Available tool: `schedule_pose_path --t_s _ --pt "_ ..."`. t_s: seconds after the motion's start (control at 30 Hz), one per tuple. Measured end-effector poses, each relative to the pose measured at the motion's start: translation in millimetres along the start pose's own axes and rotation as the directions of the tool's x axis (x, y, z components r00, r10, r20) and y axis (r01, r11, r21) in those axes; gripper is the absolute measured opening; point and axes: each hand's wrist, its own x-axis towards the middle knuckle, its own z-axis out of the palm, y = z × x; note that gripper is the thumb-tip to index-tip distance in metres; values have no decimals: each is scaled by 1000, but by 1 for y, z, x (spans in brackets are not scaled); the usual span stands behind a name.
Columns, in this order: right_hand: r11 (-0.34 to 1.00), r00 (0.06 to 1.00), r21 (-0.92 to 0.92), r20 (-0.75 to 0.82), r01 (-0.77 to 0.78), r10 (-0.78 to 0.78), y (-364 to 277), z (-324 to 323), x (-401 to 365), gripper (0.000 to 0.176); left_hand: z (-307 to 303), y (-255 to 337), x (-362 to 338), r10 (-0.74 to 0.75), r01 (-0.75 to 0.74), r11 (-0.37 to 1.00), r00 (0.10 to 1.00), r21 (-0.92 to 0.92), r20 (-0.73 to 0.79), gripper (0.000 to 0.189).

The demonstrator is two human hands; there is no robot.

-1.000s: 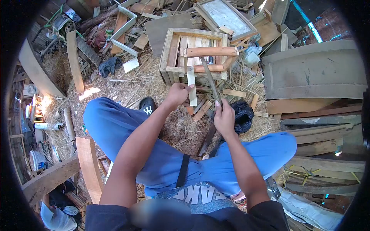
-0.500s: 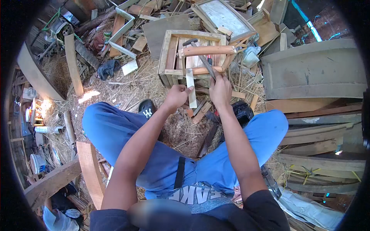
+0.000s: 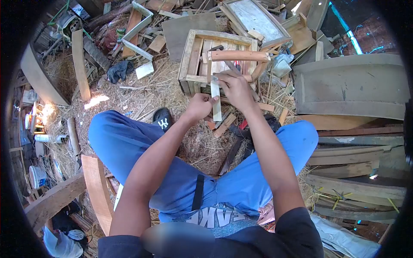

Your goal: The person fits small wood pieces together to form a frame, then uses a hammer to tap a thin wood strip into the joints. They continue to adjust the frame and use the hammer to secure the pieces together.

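At the bottom of the frame, a dark shirt and blue trousers [image 3: 124, 142] are seen, with the knees spread to the left and right of centre. A black shoe [image 3: 163, 120] with a white logo is set on the straw-strewn ground [image 3: 142, 96] between them, and short wood offcuts [image 3: 226, 123] lie scattered just above the knees.

Near the centre, a pale wooden slat [image 3: 216, 103] is held upright by the left hand [image 3: 199, 106], whose fingers are closed around its lower half. Just above and to the right, the right hand [image 3: 234, 88] is wrapped tightly around the slim handle of a hammer [image 3: 223, 58]. The hammer's dark head is raised over the top of the small wooden crate [image 3: 188, 53] in the upper centre. The slat's upper end is pressed against the crate's near side.

The work is judged to be partly done. Several pale slats are already seated inside the crate's frame, and a reddish-brown rail [image 3: 241, 55] lies across its top. Whether the held slat is fixed to anything cannot be told.

Farther off, a dark cloth [image 3: 118, 71] lies at the upper left. A framed panel [image 3: 251, 17] is seen at the top, and a large grey board [image 3: 352, 84] fills the right.
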Motion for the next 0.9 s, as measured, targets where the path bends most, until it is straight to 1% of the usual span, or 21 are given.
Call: schedule_pose_path --t_s 0.03,0.07,0.13,0.17,0.23,0.37,0.43,0.5,0.57,0.67,0.73,0.83,0.9 --pt "979 982 -122 -75 162 -172 2 3 2 18 1 0 0 -7 7 1000 1000 -10 3 42" --pt "979 982 -123 -77 162 -172 2 8 1 18 1 0 1 -12 12 1000 1000 -21 5 42" --pt "1000 994 9 -111 19 -17 -2 14 -1 16 0 1 0 -9 9 1000 1000 -12 5 41" --pt "1000 994 9 -111 18 -17 -3 15 -2 16 0 1 0 -7 7 1000 1000 -6 7 41" --pt "994 993 -11 -64 -104 103 -2 16 -3 16 0 2 -1 -1 1 1000 1000 -9 2 40" --pt "995 992 -35 -83 -95 92 1 18 -4 12 1 -2 0 10 -10 1000 1000 0 -15 39" --pt "997 993 -68 -117 -24 16 1 16 -4 8 0 3 -3 -4 4 1000 1000 -14 8 38" --pt "998 991 -45 -129 -47 41 0 18 -4 8 2 6 -5 -16 17 1000 999 -26 31 37" --pt "997 988 -21 -139 -69 65 1 19 -5 8 4 7 -7 -13 12 998 1000 -64 -4 36" --pt "999 988 -33 -149 -39 34 0 18 -6 8 2 9 -7 -28 28 999 1000 -17 -1 38" --pt "995 981 -95 -186 32 -49 2 19 -8 9 3 11 -8 -37 37 999 999 -24 -6 38" --pt "992 988 -122 -151 25 -44 6 22 -10 9 1 7 -5 -39 39 999 999 -37 2 39" --pt "991 985 -132 -168 28 -50 7 25 -12 9 2 4 -3 -32 32 999 999 -41 14 39"
